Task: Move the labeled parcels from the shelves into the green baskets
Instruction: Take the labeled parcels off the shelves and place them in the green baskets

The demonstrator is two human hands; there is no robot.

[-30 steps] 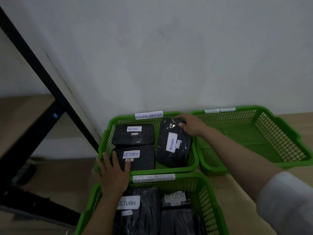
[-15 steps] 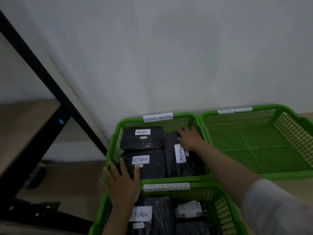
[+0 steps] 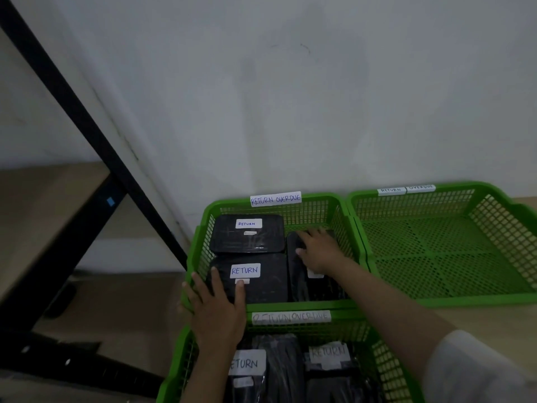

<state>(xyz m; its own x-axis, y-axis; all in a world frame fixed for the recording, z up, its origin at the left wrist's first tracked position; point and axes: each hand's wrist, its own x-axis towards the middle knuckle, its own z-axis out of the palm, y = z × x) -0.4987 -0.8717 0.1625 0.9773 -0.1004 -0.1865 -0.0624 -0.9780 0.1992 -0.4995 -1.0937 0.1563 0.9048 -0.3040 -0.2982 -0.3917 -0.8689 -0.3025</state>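
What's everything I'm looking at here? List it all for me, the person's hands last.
Green baskets: three. Far left basket by the wall, near basket in front of it, right basket beside the far left one, with no parcels in it.
Basket tags: white, "RETURN OVERDUE" on the far left basket's back rim; similar ones on the other two.
Black parcels in far left basket: three. Back parcel and front parcel, both labeled "RETURN"; right parcel partly under a hand.
Black parcels in near basket: at least two, white "RETURN" labels; exact count unclear.
Shelf frame: one, black, left.
Wall: white, behind.
Left hand: flat on the front parcel.
Right hand: flat on the right parcel.
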